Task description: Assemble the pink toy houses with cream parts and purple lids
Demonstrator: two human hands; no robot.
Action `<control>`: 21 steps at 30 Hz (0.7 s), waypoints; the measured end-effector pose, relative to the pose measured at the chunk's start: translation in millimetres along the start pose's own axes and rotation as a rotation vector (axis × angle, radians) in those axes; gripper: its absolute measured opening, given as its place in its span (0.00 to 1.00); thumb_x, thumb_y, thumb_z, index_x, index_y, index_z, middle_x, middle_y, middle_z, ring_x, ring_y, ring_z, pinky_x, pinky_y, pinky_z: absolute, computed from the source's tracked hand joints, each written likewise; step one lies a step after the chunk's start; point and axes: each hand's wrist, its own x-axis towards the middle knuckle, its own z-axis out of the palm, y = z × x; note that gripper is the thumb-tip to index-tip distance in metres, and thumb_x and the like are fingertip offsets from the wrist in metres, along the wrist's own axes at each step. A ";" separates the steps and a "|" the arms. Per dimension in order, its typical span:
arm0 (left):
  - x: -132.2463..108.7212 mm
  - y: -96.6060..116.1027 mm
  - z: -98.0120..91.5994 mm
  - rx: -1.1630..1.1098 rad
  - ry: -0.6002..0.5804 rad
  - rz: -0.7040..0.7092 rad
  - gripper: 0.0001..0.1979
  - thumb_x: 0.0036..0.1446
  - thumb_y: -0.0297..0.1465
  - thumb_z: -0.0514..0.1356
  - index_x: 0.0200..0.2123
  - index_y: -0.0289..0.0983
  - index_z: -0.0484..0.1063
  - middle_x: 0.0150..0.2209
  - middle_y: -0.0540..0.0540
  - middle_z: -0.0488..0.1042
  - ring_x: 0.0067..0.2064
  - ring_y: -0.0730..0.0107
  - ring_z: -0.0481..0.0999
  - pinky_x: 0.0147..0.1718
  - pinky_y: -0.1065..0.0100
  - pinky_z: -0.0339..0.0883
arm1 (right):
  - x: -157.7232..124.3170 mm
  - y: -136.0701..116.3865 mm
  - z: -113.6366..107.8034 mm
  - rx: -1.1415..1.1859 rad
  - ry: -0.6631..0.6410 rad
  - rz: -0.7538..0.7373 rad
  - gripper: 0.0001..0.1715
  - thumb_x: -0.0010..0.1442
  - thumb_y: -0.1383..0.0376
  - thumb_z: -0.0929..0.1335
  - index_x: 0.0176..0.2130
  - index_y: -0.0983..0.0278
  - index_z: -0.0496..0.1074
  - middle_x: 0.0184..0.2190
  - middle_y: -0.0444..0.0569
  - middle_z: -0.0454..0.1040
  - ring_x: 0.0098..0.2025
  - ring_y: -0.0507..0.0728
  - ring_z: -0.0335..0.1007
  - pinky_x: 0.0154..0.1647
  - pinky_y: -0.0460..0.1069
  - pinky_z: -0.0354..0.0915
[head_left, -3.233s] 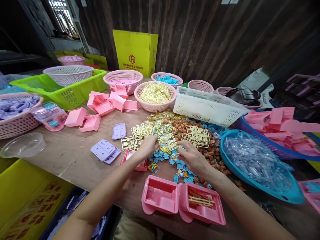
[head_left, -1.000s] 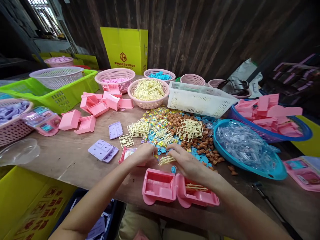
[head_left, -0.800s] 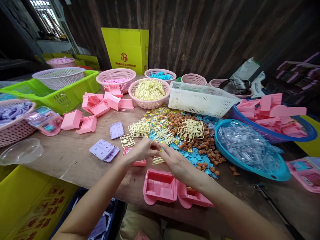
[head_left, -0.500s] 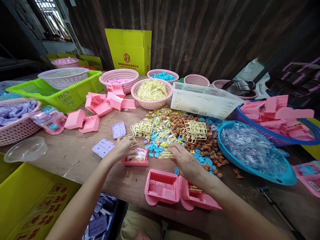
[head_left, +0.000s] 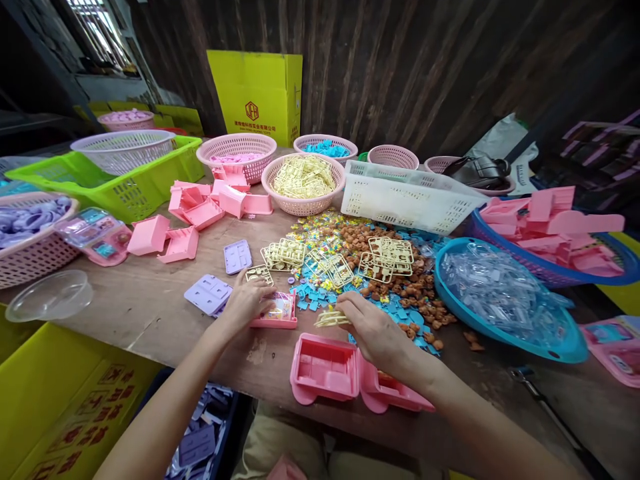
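Observation:
My left hand (head_left: pixel 246 303) is closed at the left end of a small pink tray (head_left: pixel 274 323) with a printed clear packet (head_left: pixel 283 305) in it. A cream plastic parts frame (head_left: pixel 259 274) sticks out beyond its fingers, seemingly gripped; the fingertips are partly hidden. To the right, my right hand (head_left: pixel 373 330) pinches a thin stack of cream parts frames (head_left: pixel 331 319), seen edge-on above the table. Below it stand two open pink cases (head_left: pixel 325 367), the right one (head_left: pixel 395 395) partly covered by my forearm. Purple panels (head_left: pixel 207 295) lie left of my left hand.
Loose brown pieces (head_left: pixel 423 293), blue pieces (head_left: pixel 307 297) and cream frames (head_left: pixel 286 255) are heaped ahead. Behind them stand a basket of cream frames (head_left: pixel 304 200) and a white crate (head_left: pixel 410 200). A blue basin (head_left: pixel 565 350) of clear parts and a metal-ended tool (head_left: pixel 545 407) are at right.
The cream frame at my left hand has turned to show more of its face. My left hand has shifted slightly right over the tray. My right hand still holds its stack.

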 end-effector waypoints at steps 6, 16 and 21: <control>-1.0 -2.5 3.0 -0.030 0.078 -0.032 0.07 0.48 0.30 0.63 0.34 0.40 0.74 0.41 0.46 0.76 0.48 0.59 0.71 0.55 0.54 0.52 | -1.0 -2.7 -2.5 0.015 0.005 -0.011 0.15 0.58 0.79 0.56 0.40 0.65 0.62 0.40 0.54 0.66 0.42 0.57 0.63 0.42 0.53 0.66; -1.1 -15.7 -11.9 -0.512 0.095 -0.098 0.14 0.49 0.41 0.58 0.23 0.36 0.71 0.23 0.51 0.72 0.27 0.71 0.69 0.28 0.72 0.59 | -5.4 -3.6 -5.4 0.130 0.010 0.029 0.24 0.60 0.76 0.57 0.55 0.64 0.58 0.42 0.53 0.66 0.44 0.56 0.65 0.42 0.51 0.67; -12.5 -0.5 -31.2 -0.533 0.192 -0.019 0.16 0.52 0.41 0.56 0.25 0.35 0.73 0.22 0.51 0.73 0.25 0.73 0.68 0.25 0.74 0.58 | 1.3 -20.8 -20.4 0.295 -0.018 0.063 0.08 0.62 0.71 0.59 0.38 0.65 0.66 0.36 0.51 0.66 0.38 0.54 0.65 0.39 0.50 0.67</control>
